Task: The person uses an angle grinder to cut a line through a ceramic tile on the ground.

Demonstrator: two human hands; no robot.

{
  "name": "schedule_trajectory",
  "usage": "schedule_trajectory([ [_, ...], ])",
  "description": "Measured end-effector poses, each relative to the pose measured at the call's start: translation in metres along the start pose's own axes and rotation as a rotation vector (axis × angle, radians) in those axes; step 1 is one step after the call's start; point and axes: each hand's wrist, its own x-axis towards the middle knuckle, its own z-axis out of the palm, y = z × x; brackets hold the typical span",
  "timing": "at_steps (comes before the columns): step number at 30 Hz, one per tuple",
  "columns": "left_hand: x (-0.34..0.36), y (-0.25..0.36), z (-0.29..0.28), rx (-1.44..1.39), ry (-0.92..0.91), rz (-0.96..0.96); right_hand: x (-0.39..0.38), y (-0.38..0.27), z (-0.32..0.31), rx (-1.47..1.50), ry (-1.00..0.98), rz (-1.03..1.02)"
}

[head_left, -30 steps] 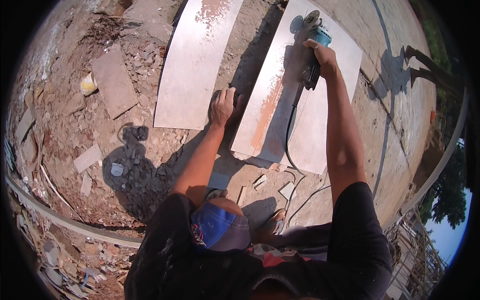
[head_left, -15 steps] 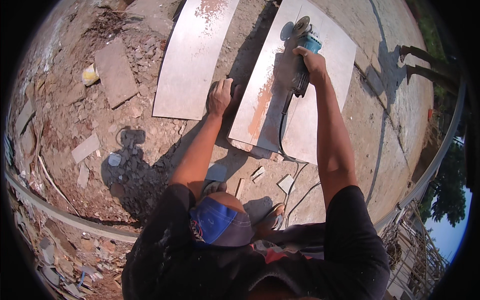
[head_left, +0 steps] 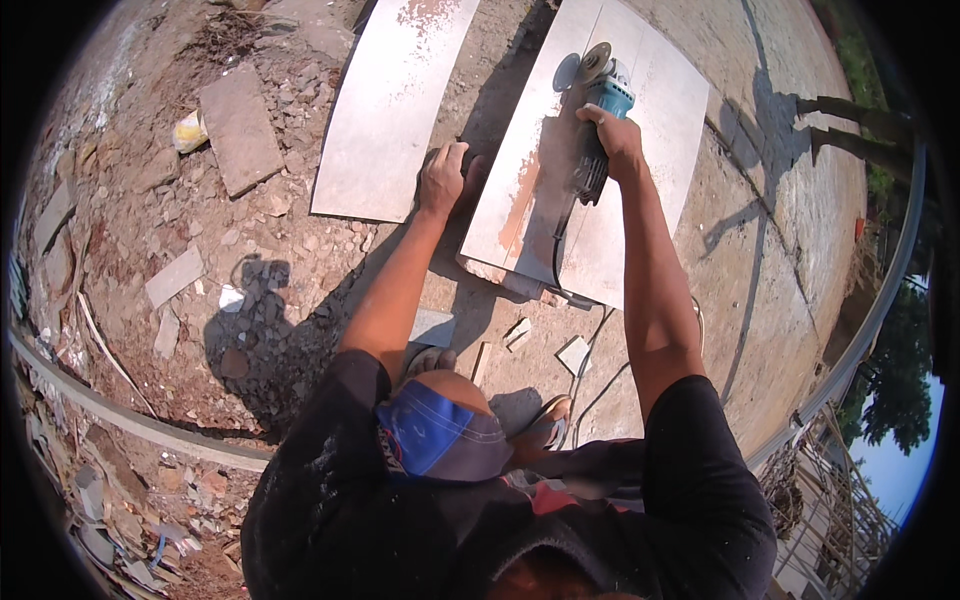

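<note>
Moved: angle grinder point(head_left: 592, 105) has edged farther up the big tile point(head_left: 640, 130).
Right hand point(head_left: 615, 140): fingers clenched around the grinder's body.
Left hand point(head_left: 442, 178): fingers spread, released, pressing the tile's left edge.

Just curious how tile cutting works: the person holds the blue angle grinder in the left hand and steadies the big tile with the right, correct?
Not quite: the hands are swapped. In the head view the right hand grips the blue angle grinder on the big tile, while the left hand presses down at that tile's left edge to steady it.
</note>
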Motion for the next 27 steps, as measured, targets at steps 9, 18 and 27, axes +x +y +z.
schedule_trajectory([
  [9,0.005,0.013,-0.022,-0.157,-0.094,-0.139,-0.026,0.016,0.005,-0.012,0.007,-0.019],
  [18,-0.019,0.035,-0.066,-0.424,-0.025,-0.534,-0.051,0.037,0.011,-0.009,0.009,-0.028],
  [27,-0.079,0.138,-0.139,-0.757,-0.157,-0.667,-0.088,0.051,0.014,-0.042,0.042,-0.034],
])
